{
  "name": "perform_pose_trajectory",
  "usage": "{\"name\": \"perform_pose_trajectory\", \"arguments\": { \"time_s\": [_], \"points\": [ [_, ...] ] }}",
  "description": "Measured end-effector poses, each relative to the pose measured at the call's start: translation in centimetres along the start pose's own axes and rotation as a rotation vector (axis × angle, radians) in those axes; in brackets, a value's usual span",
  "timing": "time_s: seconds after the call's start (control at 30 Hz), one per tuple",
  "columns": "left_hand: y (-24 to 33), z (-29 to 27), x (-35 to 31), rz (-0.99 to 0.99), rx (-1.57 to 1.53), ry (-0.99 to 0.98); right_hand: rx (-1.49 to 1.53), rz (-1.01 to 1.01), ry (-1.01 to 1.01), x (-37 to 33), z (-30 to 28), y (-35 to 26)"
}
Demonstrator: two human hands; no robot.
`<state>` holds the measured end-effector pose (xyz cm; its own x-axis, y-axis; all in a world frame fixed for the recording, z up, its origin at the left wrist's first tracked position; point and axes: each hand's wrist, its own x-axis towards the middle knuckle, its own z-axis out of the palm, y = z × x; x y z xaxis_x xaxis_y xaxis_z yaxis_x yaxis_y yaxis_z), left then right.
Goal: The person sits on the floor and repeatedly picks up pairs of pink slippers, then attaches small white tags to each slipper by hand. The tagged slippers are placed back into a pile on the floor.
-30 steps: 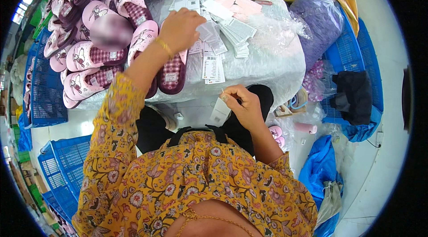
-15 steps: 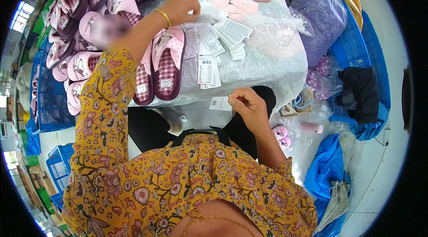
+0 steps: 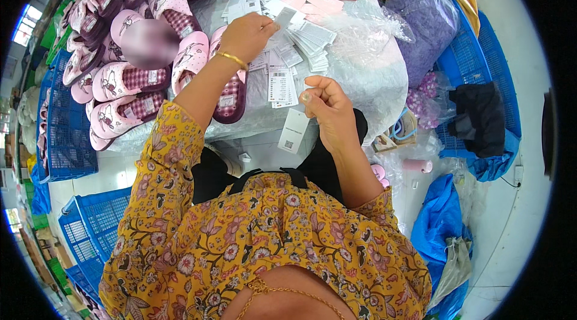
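My left hand (image 3: 249, 36), with a gold bangle at its wrist, reaches over the table and pinches a pale paper tag (image 3: 285, 17) above the loose tags. The fingers of my right hand (image 3: 329, 108) are closed near the table's front edge. A white hang tag (image 3: 293, 132) with a small square code hangs just below them; its string is too fine to make out. Printed paper tags (image 3: 280, 86) lie fanned out between my hands. Partly behind my left forearm stands a pair of pink slippers (image 3: 228, 97) with checked insoles.
Many more pink slippers (image 3: 129, 79) are piled at the left, by a blue crate (image 3: 72, 145). Pink cards (image 3: 315, 4) and clear plastic bags (image 3: 366, 43) lie on the plastic-covered table (image 3: 354, 94). A purple filled bag (image 3: 427, 19) and blue crates (image 3: 499, 73) stand at the right.
My left hand has come nearer and to the right, now with a tag in its fingers. My right hand has risen, and its tag now hangs downward.
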<state>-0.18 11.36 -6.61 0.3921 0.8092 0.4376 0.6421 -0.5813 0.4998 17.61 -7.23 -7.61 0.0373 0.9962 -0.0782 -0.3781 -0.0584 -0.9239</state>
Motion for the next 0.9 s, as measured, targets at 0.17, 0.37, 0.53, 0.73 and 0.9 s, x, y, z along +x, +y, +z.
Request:
{"name": "perform_pose_trajectory", "arguments": {
  "time_s": [0.17, 0.37, 0.53, 0.73, 0.9],
  "points": [
    [0.7, -1.7, 1.1, -0.124, 0.131, -0.103, 0.052, 0.044, 0.034, -0.4, 0.5, -0.1],
    [4.8, -3.7, -2.7, -0.401, -0.58, -0.121, 0.121, 0.035, 0.061, 0.5, 1.1, -0.2],
    [6.4, -2.9, -5.8, -0.416, -0.867, -0.08, 0.183, 0.045, 0.071, 0.9, 1.9, -0.1],
    [7.3, -2.1, -7.6, -0.398, -0.955, -0.078, 0.197, 0.054, 0.11, 0.8, 2.1, -0.1],
    [7.5, -1.9, -7.9, -0.396, -0.999, -0.074, 0.204, 0.062, 0.077, 0.7, 1.8, 0.1]
  ]
}}
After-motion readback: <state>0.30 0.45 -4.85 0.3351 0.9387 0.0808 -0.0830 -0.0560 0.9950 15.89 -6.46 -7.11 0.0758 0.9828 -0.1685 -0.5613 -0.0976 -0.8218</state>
